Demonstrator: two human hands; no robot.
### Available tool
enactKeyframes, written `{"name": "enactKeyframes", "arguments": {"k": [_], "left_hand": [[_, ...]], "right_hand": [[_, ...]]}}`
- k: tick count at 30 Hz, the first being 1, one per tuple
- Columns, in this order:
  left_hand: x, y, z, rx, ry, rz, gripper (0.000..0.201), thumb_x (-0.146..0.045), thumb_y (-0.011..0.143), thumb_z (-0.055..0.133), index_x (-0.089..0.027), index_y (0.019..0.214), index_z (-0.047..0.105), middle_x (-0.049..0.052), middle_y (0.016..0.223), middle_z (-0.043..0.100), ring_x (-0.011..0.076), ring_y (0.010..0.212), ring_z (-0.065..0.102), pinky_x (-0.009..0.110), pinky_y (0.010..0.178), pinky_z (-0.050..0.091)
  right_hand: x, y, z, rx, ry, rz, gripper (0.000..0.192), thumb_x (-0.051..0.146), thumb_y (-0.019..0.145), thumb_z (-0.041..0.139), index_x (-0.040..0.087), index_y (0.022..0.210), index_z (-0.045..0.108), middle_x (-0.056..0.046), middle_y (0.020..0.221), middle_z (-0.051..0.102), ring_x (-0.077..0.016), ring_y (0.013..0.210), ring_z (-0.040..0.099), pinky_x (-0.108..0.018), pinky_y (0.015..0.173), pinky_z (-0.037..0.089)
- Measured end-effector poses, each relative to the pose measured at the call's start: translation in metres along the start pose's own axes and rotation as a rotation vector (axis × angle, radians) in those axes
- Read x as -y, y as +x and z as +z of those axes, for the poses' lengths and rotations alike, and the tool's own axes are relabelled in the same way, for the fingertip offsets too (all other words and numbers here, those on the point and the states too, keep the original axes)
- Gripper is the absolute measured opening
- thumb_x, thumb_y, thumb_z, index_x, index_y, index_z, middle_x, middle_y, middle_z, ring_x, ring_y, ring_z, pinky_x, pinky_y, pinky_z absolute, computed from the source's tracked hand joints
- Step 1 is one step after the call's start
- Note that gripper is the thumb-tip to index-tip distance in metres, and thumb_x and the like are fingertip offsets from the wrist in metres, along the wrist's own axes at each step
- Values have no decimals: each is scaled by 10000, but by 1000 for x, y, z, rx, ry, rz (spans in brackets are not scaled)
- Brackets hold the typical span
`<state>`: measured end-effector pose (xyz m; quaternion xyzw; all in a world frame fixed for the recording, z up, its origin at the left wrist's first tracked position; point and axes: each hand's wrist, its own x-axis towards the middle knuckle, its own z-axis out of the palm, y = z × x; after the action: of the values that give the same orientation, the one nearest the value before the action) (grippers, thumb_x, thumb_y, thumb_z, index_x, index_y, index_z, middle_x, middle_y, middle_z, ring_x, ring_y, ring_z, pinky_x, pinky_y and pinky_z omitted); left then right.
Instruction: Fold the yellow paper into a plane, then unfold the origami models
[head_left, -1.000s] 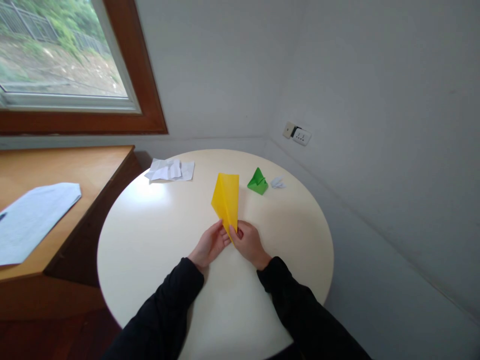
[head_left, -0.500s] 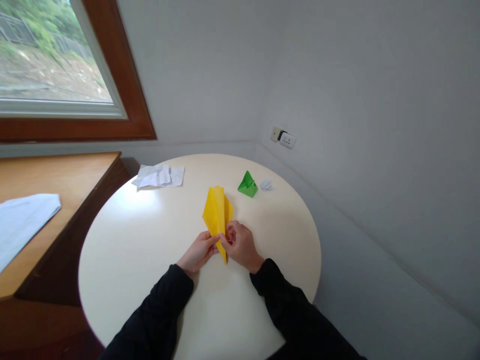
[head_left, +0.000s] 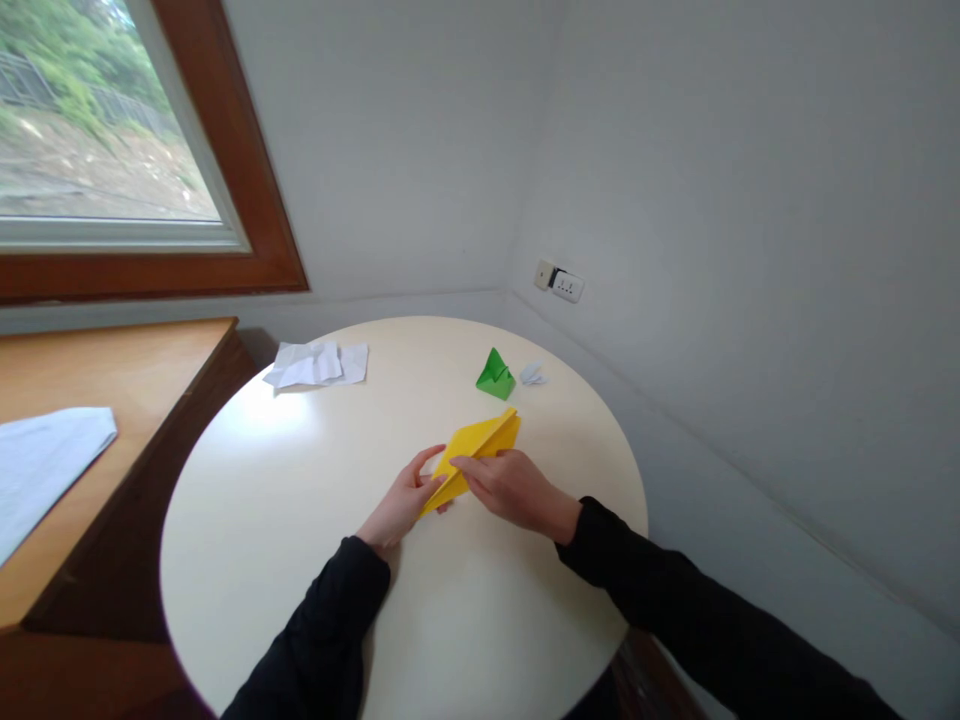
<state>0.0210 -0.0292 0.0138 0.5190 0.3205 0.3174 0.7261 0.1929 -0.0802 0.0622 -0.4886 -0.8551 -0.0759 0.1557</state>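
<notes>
Paper count on the round table

One yellow folded sheet [head_left: 480, 445], one green paper figure [head_left: 495, 374], one small white paper figure [head_left: 532, 374], one crumpled white sheet [head_left: 315, 363].

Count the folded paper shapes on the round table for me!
3: the yellow folded paper under both hands at the middle, the green paper shape behind it, and a tiny white paper shape right of the green one.

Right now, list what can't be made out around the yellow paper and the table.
- Head view: the near part of the yellow folded paper is covered by the right hand and left hand.
- The small white folded piece beside the green paper figure is too small to tell its shape.
- The white sheet on the wooden desk is cut off by the left edge.
</notes>
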Motion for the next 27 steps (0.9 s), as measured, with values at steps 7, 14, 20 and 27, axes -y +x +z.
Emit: {"name": "enactKeyframes", "arguments": {"k": [7,14,20,27], "left_hand": [[-6,0,-1,-47,-271,-120,532,-280,879,506,-160,1346,281,69,791,681,143,588,642,275,609,507],[-7,11,-14,-128,-483,-177,225,-191,925,390,-110,1128,446,128,772,703,156,658,680,288,718,530],[-1,13,-18,-106,-519,-173,161,-182,903,438,-105,1013,526,112,720,700,152,623,669,271,677,534],[-4,15,-19,-156,-555,-191,162,-137,901,420,-93,931,573,92,664,683,149,618,664,272,659,538]], "right_hand": [[-20,8,-15,199,-129,62,143,172,877,475,169,892,618,-58,659,663,-151,532,565,-249,491,260],[-110,3,-13,208,-146,434,222,224,910,425,185,957,639,-60,773,681,-168,666,593,-244,573,310],[-160,-8,4,231,-155,535,247,170,891,412,158,917,657,-87,844,691,-188,771,610,-253,624,349],[-167,-4,8,249,-129,524,293,216,896,415,172,1103,617,-98,1005,684,-222,886,617,-272,719,392]]}}
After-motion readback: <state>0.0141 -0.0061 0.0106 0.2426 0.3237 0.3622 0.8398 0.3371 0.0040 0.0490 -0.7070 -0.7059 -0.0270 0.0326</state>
